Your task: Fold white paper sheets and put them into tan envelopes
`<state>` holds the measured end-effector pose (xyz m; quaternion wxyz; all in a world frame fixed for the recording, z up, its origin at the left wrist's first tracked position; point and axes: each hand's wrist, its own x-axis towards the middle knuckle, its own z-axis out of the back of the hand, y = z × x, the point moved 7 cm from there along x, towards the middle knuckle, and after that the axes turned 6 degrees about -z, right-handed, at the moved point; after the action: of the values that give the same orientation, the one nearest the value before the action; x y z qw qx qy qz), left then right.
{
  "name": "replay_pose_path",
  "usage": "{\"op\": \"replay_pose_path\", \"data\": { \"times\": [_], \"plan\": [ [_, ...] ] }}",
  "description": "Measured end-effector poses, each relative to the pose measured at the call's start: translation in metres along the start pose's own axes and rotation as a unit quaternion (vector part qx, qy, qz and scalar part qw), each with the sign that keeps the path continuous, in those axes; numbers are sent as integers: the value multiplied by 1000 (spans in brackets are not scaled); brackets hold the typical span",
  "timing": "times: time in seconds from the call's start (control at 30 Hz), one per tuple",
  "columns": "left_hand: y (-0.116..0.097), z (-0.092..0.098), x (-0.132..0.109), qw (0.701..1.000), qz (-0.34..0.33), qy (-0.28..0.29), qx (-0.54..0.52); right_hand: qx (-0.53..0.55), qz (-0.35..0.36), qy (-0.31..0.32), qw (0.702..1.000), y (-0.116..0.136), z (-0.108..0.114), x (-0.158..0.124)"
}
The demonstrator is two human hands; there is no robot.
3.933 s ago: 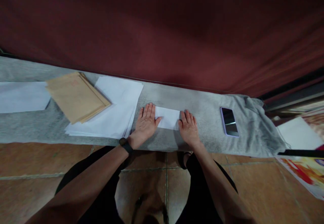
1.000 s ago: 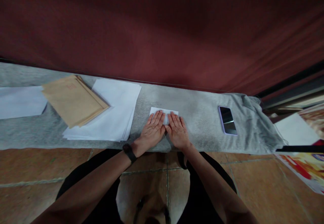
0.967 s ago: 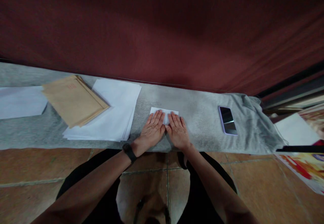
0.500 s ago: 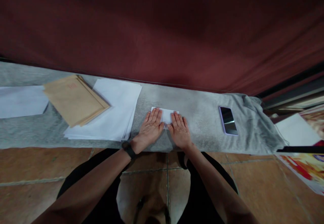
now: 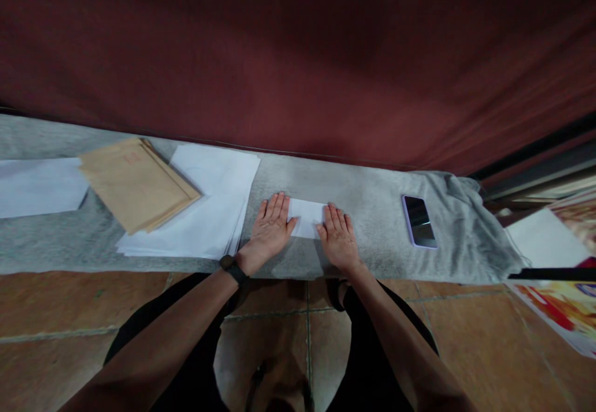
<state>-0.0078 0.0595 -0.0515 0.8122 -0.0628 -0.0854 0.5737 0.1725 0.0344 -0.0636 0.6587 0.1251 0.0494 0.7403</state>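
Observation:
A small folded sheet of white paper (image 5: 307, 218) lies flat on the grey cloth (image 5: 372, 213) in front of me. My left hand (image 5: 271, 226) rests flat over its left end, fingers stretched forward and thumb pointing inward. Over the right end lies my right hand (image 5: 339, 235), also flat with its fingers extended. The middle of the paper shows between the two thumbs, while both ends are partly hidden under the hands. Neither hand grips anything.
To the left, a stack of white sheets (image 5: 218, 213) lies partly under brown envelopes (image 5: 135, 182). Farther left is more white paper (image 5: 40, 188). A phone in a purple case (image 5: 421, 223) lies at right. Dark red fabric (image 5: 279, 77) rises behind the cloth-covered surface.
My hands have slid apart along the paper, the left one leftward and the right one rightward. More of the paper's middle shows between them.

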Motion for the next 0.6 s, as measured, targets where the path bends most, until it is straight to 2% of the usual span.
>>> {"op": "replay_pose_path", "data": {
  "times": [0.33, 0.47, 0.6],
  "plan": [
    [4, 16, 1, 999, 27, -26, -23, 1, -7, -1, 1000, -5, 3, 4],
    [8, 25, 5, 996, 33, -41, -78, 0, -12, -4, 1000, -5, 5, 5],
    [14, 26, 7, 983, 37, -64, -170, -1, -16, 0, 1000, -5, 6, 5]
  ]
}}
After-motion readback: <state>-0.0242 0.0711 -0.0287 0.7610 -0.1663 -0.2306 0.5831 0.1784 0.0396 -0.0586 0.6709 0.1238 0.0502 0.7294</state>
